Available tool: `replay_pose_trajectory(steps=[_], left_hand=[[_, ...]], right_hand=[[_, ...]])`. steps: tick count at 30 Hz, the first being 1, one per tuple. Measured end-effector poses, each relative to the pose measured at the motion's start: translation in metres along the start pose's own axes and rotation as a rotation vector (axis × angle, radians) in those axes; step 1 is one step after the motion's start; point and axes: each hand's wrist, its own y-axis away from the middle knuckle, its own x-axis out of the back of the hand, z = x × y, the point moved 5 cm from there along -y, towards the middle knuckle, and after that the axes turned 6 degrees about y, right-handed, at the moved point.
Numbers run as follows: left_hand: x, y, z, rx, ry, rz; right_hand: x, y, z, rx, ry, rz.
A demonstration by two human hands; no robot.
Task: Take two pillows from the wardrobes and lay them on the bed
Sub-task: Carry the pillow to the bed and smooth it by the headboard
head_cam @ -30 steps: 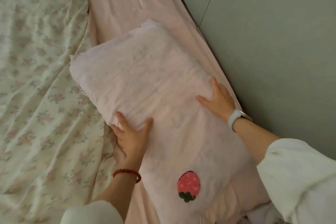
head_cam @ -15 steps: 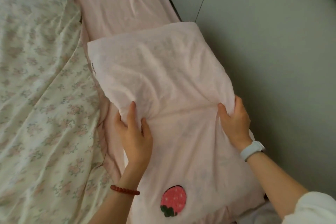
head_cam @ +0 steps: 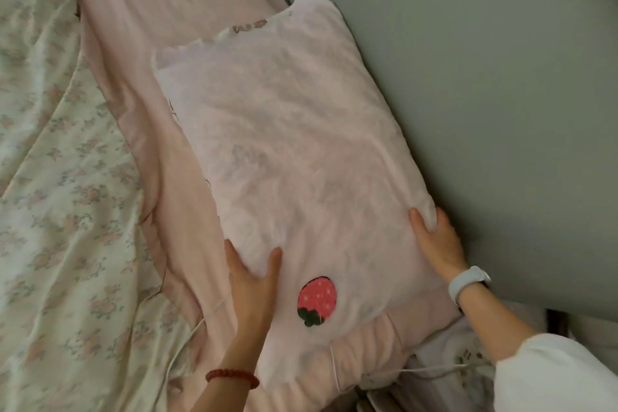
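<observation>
Lying flat along the right side of the bed, against the grey-green padded wall panel (head_cam: 485, 94): soft pale pink fabric pillow (head_cam: 284, 150), long axis running near to far, far corner lifted slightly against the panel. Resting partly over a second pale pink pillow with a red strawberry patch (head_cam: 316, 302), most of which stays covered; only its near end shows. Gripping the upper pillow's near left edge: left hand (head_cam: 252, 281), thumb and fingers spread and pressed into the cloth, palm hidden beneath the fold, red bead bracelet (head_cam: 232, 376) at the wrist. Holding the near right corner: right hand (head_cam: 438, 244), fingers curled over the fabric, fingertips buried in it, pale wristband watch (head_cam: 468, 284) just behind, white sleeve (head_cam: 555, 375) cut off at the near right edge. Stretching beneath both pillows and away to the far side: plain pink bedsheet (head_cam: 140, 27). Covering the left half of the bed: rumpled cream floral quilt (head_cam: 57, 211), cut off by the left edge. Trailing across the near sheet: thin white cord (head_cam: 190, 334), its ends hard to trace. Sitting at the near right, half hidden under the arm: blurred white object, too unclear to identify.
</observation>
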Motion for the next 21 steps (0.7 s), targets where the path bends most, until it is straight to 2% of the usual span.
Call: replay_pose_trajectory(steps=[3,6,8,10,12,14,16,18,19,21], left_hand=[[-0.004,0.018,0.008,-0.054,0.009,0.088],[-0.009,0.037,0.004,-0.005,-0.012,0.171],[-0.014,0.044,-0.006,0.063,-0.081,0.135],[-0.021,0.044,-0.026,0.217,-0.176,0.004],[-0.023,0.041,-0.039,0.321,-0.2,-0.087],[-0.017,0.032,-0.029,0.19,-0.297,-0.009],[-0.015,0.027,-0.007,-0.121,-0.596,0.057],[-0.03,0.027,0.004,-0.438,-0.865,-0.035],[-0.04,0.03,0.002,-0.512,-0.953,-0.119],[-0.049,0.036,-0.014,-0.463,-0.993,-0.258]], right_hand=[[0.022,0.007,-0.024,0.082,0.065,0.207],[0.049,0.017,-0.032,0.153,0.099,0.392],[0.052,0.019,-0.016,0.124,0.189,0.357],[0.037,0.025,0.009,0.05,0.345,0.219],[0.021,0.039,0.024,0.04,0.389,0.22],[0.006,0.055,0.019,0.182,0.379,0.252],[-0.014,0.059,0.012,0.313,0.38,0.13],[-0.028,0.054,0.013,0.331,0.4,-0.002],[-0.03,0.05,0.016,0.309,0.395,-0.038],[-0.03,0.045,0.023,0.283,0.373,-0.079]])
